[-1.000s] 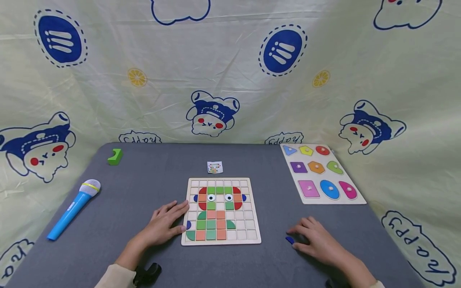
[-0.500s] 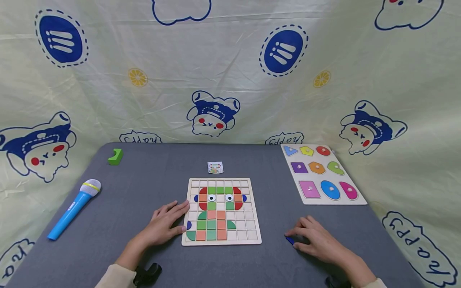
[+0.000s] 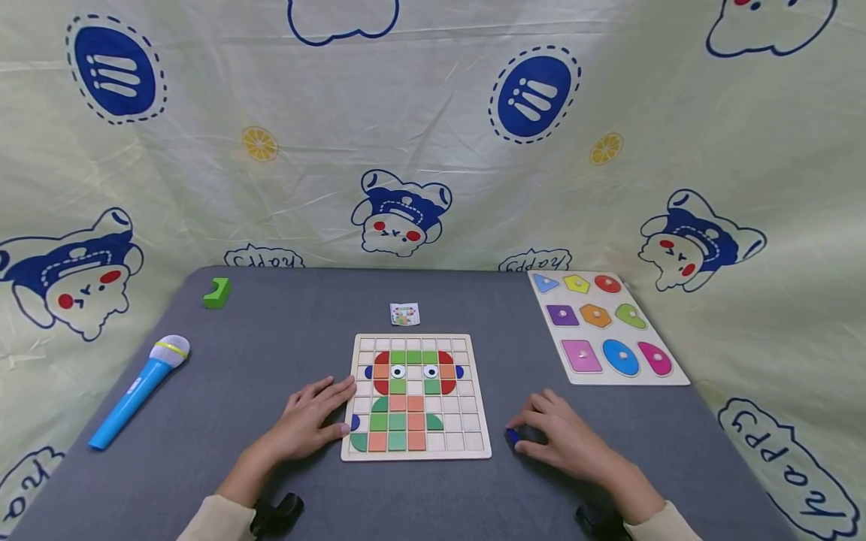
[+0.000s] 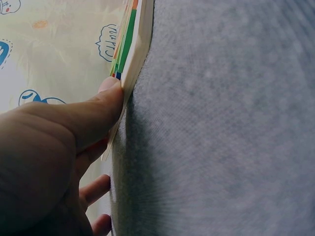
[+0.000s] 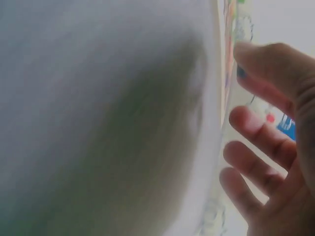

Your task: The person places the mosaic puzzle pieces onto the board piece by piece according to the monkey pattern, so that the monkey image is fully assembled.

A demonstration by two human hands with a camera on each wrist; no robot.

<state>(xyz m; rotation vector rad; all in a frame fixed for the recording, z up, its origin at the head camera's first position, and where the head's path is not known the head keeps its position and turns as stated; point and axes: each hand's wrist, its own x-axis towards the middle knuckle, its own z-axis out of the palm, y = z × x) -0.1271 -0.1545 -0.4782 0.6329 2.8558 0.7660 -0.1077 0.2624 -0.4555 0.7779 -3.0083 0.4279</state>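
My left hand (image 3: pixel 314 421) lies beside the puzzle board (image 3: pixel 460 421), fingertips and thumb at its left edge. In the left wrist view the thumb (image 4: pixel 101 110) presses against the board's rim. The pale wooden board carries a grid filled partly with red, orange, green and blue tiles and two eye tiles. To the right of the board, my right hand (image 3: pixel 561 436) pinches a small dark blue tile (image 3: pixel 513 436) between thumb and index finger. Its remaining fingers (image 5: pixel 251 162) spread loosely in the right wrist view. The tile's full outline is partly hidden by the fingers.
Behind the board lies a small picture card (image 3: pixel 404 314). A white shape puzzle with knobbed pieces (image 3: pixel 602 347) sits at the back right. On the left are a blue toy microphone (image 3: pixel 138 394) and a green block (image 3: pixel 216 294). A printed cloth hangs behind the grey table.
My right hand has lifted and moved left towards the board, with the blue tile in its pinch. The left hand and the board have stayed in place.
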